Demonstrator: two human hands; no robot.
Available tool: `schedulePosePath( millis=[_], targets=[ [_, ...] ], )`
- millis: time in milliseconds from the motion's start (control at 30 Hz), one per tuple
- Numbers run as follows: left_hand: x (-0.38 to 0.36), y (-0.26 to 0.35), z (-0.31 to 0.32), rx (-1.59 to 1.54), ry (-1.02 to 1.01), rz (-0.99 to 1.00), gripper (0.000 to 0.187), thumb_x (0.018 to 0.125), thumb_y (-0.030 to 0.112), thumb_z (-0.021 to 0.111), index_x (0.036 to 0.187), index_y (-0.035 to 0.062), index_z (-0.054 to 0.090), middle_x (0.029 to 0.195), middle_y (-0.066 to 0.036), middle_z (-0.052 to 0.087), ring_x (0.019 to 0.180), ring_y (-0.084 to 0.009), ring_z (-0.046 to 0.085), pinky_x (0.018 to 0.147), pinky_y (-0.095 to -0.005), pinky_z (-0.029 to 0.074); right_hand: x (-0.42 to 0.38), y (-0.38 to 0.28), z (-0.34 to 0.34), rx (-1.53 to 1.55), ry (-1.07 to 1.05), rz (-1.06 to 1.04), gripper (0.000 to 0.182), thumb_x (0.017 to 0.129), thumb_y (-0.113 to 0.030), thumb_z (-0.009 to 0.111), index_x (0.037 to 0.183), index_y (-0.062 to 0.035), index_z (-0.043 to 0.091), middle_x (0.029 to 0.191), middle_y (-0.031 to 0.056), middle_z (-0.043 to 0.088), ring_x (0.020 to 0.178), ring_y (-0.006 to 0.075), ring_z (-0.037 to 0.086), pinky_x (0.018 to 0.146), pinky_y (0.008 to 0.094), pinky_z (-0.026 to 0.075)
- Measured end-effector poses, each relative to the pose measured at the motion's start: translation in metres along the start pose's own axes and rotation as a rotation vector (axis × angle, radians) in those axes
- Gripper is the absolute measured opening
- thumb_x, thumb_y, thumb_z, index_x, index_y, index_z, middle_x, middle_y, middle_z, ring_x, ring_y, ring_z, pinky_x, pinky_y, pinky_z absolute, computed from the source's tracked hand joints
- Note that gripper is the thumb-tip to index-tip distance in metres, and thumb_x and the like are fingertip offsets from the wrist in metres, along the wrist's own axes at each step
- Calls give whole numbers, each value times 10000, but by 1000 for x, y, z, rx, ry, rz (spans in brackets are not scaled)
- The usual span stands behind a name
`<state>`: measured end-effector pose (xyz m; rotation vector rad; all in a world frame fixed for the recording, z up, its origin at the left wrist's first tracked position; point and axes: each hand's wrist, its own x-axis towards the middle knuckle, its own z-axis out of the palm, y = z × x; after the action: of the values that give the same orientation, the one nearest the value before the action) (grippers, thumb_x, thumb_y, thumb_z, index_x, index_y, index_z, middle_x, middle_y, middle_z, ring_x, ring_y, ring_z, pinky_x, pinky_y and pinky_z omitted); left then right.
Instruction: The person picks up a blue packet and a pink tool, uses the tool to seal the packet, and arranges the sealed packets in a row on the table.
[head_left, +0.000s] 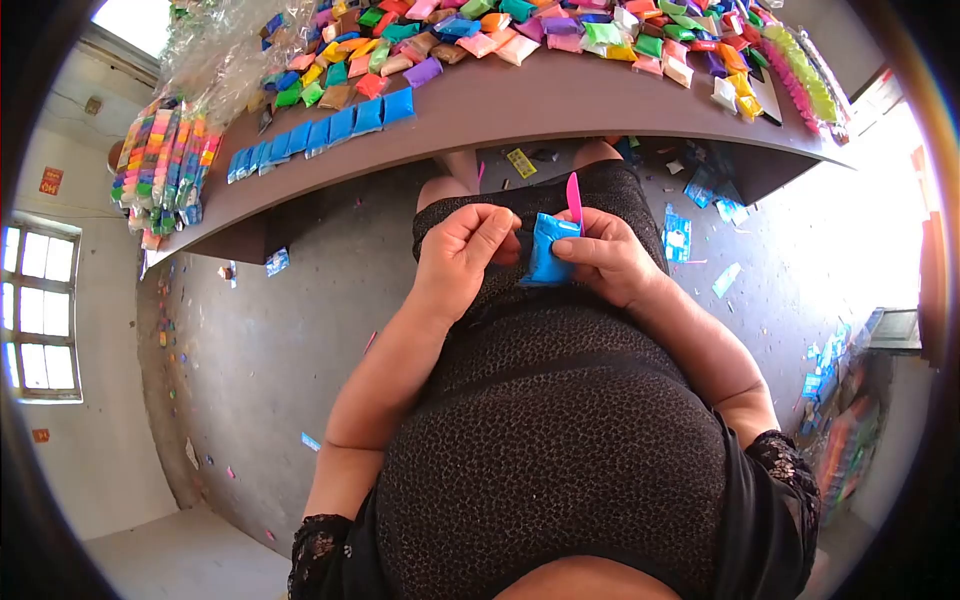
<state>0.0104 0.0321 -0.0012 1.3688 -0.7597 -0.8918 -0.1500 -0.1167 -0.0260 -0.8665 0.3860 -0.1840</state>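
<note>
Above the lap, my right-side hand in view, my left hand (608,258), is wrapped round a small blue packet (548,250), its thumb on the packet's front. A pink plastic tool (574,200) stands up from the same hand, its tip upward. Just left of the packet, my right hand (475,240) is closed in a pinch, with thumb and forefinger together; whatever lies between them is too small to name. A row of similar blue packets (342,125) lies along the front left of the table.
The brown table (560,98) spans the top, with a heap of coloured packets (395,60) along its back. Bundled multicoloured packs (162,165) stand at its left end. Pink and green packs (800,85) lie at its right. Blue wrappers (677,240) and scraps litter the floor.
</note>
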Motion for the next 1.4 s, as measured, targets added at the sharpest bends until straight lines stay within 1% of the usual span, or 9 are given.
schedulePosePath(
  millis=[500,700,767,833,933,1067,1167,1300,1400],
  targets=[
    [69,-22,26,162,-126,94,398,916,193,701,1242,0,583,1024,5,617,917,-55,555,824,-224,469,47,-10,-27,23,140,-127,265,923,-116,658,1167,-53,577,722,-42,511,519,48,401,438,203,274],
    [98,-28,29,368,-47,150,412,888,235,719,1225,20,622,1094,-112,676,1048,-175,621,935,-329,471,37,-11,-46,36,323,-40,271,1009,-286,537,1169,-70,572,724,-9,531,506,49,387,430,206,275],
    [132,-17,21,583,40,488,323,912,170,668,1199,26,635,1102,-135,683,1065,-248,644,947,-336,470,36,-14,-54,108,373,-14,263,1012,-281,526,1179,-81,557,741,4,545,500,48,379,425,206,268],
    [164,0,14,690,66,490,353,904,162,662,1227,26,614,1191,-148,650,1128,-303,612,992,-369,454,40,-16,-58,108,412,-5,244,1015,-274,516,1164,-82,546,758,6,549,500,44,371,428,203,264],
    [215,-27,-7,1250,-8,820,473,892,185,670,1318,30,536,1358,-192,532,1253,-364,506,1057,-435,407,46,-15,-66,-11,303,-11,193,1007,-244,534,1093,-72,545,761,-2,549,517,40,380,444,194,282],
    [207,-55,-9,1182,-119,657,658,893,263,675,1423,-2,388,1503,-239,340,1361,-409,369,1123,-461,314,50,-18,-76,-64,310,-44,174,993,-210,563,1103,-76,567,776,-1,562,528,39,405,453,191,306],
    [201,-36,-5,908,-29,665,601,871,275,701,1365,15,477,1476,-224,390,1335,-398,410,1096,-461,356,53,-37,-76,-170,393,-73,168,973,-177,593,1090,-58,608,774,1,586,549,38,454,480,188,357],
    [212,-35,-30,1188,-194,796,514,832,267,739,1249,17,574,1400,-212,472,1261,-396,483,1039,-464,426,76,-64,-68,-680,427,-132,180,925,-134,626,1071,-29,643,698,27,620,580,76,558,545,226,450],
    [209,-48,-31,1168,-170,841,387,801,205,764,1125,30,643,1297,-183,555,1134,-363,581,950,-435,498,101,-63,-68,-960,461,-465,167,909,-141,623,1049,-54,646,708,81,652,584,182,625,550,307,492]
  ],
)
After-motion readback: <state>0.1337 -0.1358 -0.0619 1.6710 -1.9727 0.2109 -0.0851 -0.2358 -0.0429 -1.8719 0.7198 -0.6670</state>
